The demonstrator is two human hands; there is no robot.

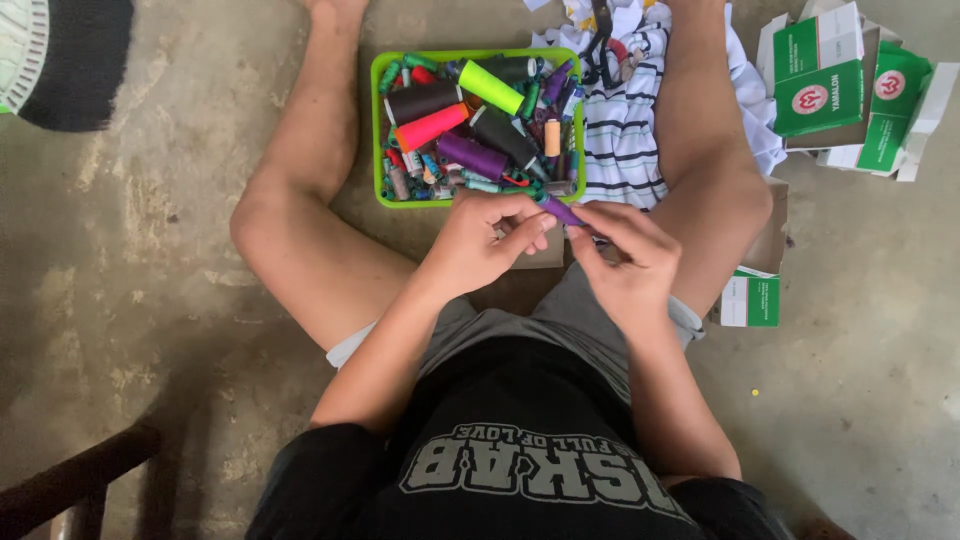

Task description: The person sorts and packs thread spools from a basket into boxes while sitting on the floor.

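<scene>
I sit on a concrete floor with my knees apart. A small purple thread spool (558, 209) is held between my two hands. My left hand (478, 243) grips it with thumb and fingers. My right hand (625, 258) pinches at its right end, fingers curled. Just beyond my hands lies a green plastic tray (379, 130) full of several thread spools, among them a pink one (430, 127), a lime one (491, 87) and a large purple one (470, 156).
Striped white cloth (620, 120) with black scissors (601, 45) on it lies right of the tray. Green and white cardboard boxes (835, 85) are piled at top right, another (750, 300) by my right knee. A dark chair leg (75, 480) shows at bottom left.
</scene>
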